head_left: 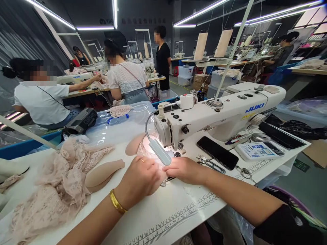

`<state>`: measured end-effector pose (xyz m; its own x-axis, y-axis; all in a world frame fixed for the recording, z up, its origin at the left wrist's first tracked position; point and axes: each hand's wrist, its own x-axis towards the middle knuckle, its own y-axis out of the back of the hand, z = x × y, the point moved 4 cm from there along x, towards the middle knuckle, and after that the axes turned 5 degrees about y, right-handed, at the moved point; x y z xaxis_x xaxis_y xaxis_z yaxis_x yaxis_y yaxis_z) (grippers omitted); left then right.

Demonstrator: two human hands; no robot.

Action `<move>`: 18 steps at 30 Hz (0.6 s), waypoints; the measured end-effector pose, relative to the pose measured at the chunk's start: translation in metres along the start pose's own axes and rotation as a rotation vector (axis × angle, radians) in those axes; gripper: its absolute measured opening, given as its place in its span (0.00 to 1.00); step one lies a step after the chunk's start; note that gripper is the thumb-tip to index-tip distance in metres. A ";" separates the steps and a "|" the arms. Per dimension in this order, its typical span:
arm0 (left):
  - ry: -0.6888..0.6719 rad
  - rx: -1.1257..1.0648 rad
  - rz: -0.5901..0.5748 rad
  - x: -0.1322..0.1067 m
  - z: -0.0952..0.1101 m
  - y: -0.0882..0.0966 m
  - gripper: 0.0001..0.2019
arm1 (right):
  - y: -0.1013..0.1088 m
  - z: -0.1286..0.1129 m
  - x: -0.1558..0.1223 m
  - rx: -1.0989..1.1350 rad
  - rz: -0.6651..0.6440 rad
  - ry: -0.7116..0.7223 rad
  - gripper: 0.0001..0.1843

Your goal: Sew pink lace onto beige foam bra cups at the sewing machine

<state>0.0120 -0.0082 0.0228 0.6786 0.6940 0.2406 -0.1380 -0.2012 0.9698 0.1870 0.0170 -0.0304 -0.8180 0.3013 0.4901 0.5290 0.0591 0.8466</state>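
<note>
Left hand [143, 175]: gold bangle and ring; fingers curled narrow, holding pale pink fabric [161, 174]
Right hand [185, 169]: fingers narrow, tips at the fabric's edge; pinching or only pressing, cannot tell
Pale pink fabric: between the hands, partly under the lamp head [160, 152], at the needle end of the JUKI sewing machine [217, 117]
Tabletop, left: crumpled lace [61, 187] beside beige moulded cups [104, 173]
Tabletop, right: black smartphone [217, 153], metal tools just beside it, blue-lettered white box [255, 150], contents hidden
Purple-rimmed basket [293, 198]: below the table edge at right; contents too dark to name
Clear bin with blue handle [122, 126]: behind the table, lace piece [120, 110] on top; inside unclear
Thread cones [201, 46]: two, pale, on a stand beyond the machine
Far clear bins [185, 71]: stacked on the floor near cardboard boxes [201, 81]; contents unclear
Another clear bin: heaped with pale fabric [230, 73]
Co-workers: several, seated and standing, farther back
</note>
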 end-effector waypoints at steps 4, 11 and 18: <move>-0.063 -0.021 -0.036 -0.007 0.019 -0.007 0.10 | 0.009 0.000 0.002 -0.089 0.009 0.016 0.16; 0.055 -0.192 0.060 -0.014 0.015 -0.021 0.09 | 0.019 -0.005 -0.001 -0.144 -0.087 -0.055 0.15; 0.081 -0.196 0.027 -0.013 0.015 -0.023 0.04 | 0.021 -0.004 -0.008 -0.136 -0.146 -0.028 0.15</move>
<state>0.0174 -0.0234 -0.0038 0.6140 0.7448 0.2612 -0.2979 -0.0877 0.9506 0.2036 0.0126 -0.0154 -0.8759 0.3256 0.3561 0.3688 -0.0241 0.9292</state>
